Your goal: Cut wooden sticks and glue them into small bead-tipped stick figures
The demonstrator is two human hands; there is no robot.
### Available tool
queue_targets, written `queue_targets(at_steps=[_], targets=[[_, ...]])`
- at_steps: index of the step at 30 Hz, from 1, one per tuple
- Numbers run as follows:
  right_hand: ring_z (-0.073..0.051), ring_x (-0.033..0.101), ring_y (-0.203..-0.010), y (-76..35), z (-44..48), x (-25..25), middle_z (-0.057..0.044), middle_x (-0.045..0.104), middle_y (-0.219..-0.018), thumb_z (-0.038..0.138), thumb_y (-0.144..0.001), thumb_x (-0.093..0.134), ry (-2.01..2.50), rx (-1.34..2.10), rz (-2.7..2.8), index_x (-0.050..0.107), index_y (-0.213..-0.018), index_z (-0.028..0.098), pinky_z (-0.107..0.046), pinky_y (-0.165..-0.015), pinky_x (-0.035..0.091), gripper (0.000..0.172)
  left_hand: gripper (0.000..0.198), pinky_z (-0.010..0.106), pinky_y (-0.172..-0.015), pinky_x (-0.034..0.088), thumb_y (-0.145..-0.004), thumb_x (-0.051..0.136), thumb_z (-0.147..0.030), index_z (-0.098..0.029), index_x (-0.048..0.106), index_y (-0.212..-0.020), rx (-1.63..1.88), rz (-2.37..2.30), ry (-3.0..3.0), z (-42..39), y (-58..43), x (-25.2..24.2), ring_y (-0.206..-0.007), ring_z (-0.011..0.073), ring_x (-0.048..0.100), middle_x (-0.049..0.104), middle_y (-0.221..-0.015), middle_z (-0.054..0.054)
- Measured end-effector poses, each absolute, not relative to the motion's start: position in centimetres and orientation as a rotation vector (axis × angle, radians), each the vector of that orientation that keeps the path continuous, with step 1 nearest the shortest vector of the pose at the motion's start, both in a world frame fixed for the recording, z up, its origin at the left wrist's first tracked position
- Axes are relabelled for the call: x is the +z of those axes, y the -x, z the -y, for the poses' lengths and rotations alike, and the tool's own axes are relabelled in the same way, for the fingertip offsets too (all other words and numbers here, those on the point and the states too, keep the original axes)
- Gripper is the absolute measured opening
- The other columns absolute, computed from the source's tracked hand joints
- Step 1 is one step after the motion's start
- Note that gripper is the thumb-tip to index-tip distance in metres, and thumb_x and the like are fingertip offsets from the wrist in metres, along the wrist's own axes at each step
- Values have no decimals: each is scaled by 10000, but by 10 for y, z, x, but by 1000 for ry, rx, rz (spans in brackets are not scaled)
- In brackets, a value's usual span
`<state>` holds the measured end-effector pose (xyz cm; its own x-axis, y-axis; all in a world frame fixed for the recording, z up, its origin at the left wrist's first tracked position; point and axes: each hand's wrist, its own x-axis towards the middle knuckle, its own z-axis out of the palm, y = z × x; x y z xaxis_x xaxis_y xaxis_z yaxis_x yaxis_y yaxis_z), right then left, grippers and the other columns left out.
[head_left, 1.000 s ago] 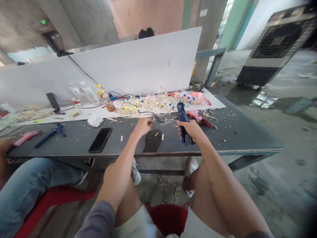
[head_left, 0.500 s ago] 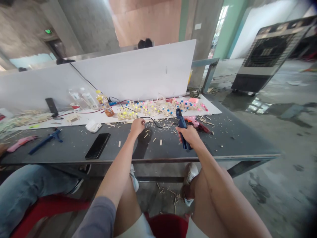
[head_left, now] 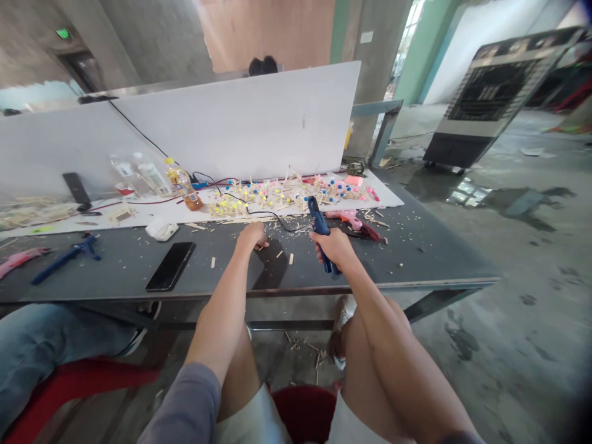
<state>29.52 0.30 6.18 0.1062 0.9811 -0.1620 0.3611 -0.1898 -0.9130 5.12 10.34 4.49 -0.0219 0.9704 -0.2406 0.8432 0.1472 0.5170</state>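
My left hand (head_left: 252, 237) is low over the dark table, fingers bent together at a small wooden stick piece (head_left: 263, 246) on the tabletop; part of the grip is hidden. Just right of it lie two more short wooden pieces, one of them a flat wood piece (head_left: 291, 259). My right hand (head_left: 335, 246) is closed round a dark blue plier-like hand tool (head_left: 319, 217), its head tilted up and away from me. Beyond that hand is a pink glue gun (head_left: 345, 217), with a dark red-handled tool (head_left: 370, 232) beside it.
Behind my hands, small stick models with coloured balls (head_left: 277, 194) crowd a white board. Leftward are a black phone (head_left: 170, 266), a white case (head_left: 161, 229), a blue bar clamp (head_left: 69, 256) and a drink bottle (head_left: 185, 185). A black cable (head_left: 277, 217) crosses behind my hands. Someone's jeans-clad leg (head_left: 60, 333) is at left.
My left hand has come down to the tabletop, onto a small wooden piece. My right hand still holds the blue tool. The whole view has shifted slightly.
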Motion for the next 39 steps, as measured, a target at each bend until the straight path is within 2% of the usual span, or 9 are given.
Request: queue_targets(at_steps=[5, 9, 11, 14, 17, 23, 29, 34, 39], targets=[[-132, 599, -444, -290, 2, 79, -57, 668, -634, 403, -835, 642, 1601, 1083, 1320, 620, -722, 153, -210, -406, 472, 276, 252, 306, -591, 500, -671, 760, -112, -139, 568, -509, 139, -1821, -1679, -93, -46, 57, -588, 259, 678, 617, -485, 109], [-153, 610, -432, -285, 6, 88, -53, 665, -621, 404, -812, 665, 1551, 1099, 1291, 610, -710, 159, -230, -391, 475, 271, 132, 232, -573, 493, -818, 641, -212, -137, 638, -709, 332, -1586, -1686, -79, -42, 54, -627, 166, 686, 725, -738, 97], [-162, 615, -430, -283, 6, 90, -59, 669, -624, 403, -806, 664, 1542, 1106, 1286, 605, -708, 160, -241, -386, 479, 268, 95, 229, -547, 487, -784, 684, -209, -130, 645, -817, 575, -1400, -1613, -74, -43, 48, -593, 149, 670, 723, -754, 90], [-168, 615, -426, -278, 4, 91, -70, 678, -622, 381, -789, 671, 1525, 1099, 1290, 606, -703, 160, -253, -386, 486, 246, 310, 248, -538, 493, -682, 782, -197, -108, 645, -946, 810, -1228, -1527, -69, -51, 41, -547, 152, 654, 699, -687, 62], [-181, 621, -439, -273, -2, 87, -78, 685, -621, 306, -724, 718, 1534, 1080, 1282, 616, -717, 160, -262, -390, 483, 179, 411, 250, -567, 503, -670, 813, -278, -111, 652, -1009, 925, -1068, -1490, -61, -65, 45, -600, 165, 682, 698, -691, 45], [-232, 636, -474, -259, -15, 77, -81, 668, -549, 254, -652, 740, 1528, 1105, 1254, 657, -760, 159, -309, -435, 497, 166, 506, 257, -583, 516, -630, 850, -374, -120, 655, -1022, 1022, -882, -1441, -38, -93, 53, -614, 169, 691, 709, -718, 42], [-229, 623, -455, -251, -18, 77, -79, 661, -532, 229, -668, 689, 1479, 1079, 1283, 643, -693, 169, -308, -435, 481, 80, 579, 304, -583, 550, -574, 884, -378, -150, 544, -985, 1074, -873, -1401, -36, -94, 55, -570, 183, 679, 697, -690, 24], [-203, 623, -476, -252, -16, 78, -59, 659, -550, 274, -712, 692, 1333, 1147, 1268, 639, -710, 176, -281, -435, 482, 111, 277, 281, -603, 526, -815, 684, -361, -153, 603, -978, 876, -1300, -1698, -40, -83, 63, -604, 175, 682, 705, -745, 74], [-177, 625, -514, -252, -11, 76, -75, 703, -701, 229, -731, 675, 1189, 1302, 1208, 643, -703, 162, -285, -462, 522, 79, 131, 346, -790, 526, -672, 785, -236, -156, 681, -682, 57, -1954, -1997, -41, -88, 52, -879, 286, 709, 734, -838, 150]])
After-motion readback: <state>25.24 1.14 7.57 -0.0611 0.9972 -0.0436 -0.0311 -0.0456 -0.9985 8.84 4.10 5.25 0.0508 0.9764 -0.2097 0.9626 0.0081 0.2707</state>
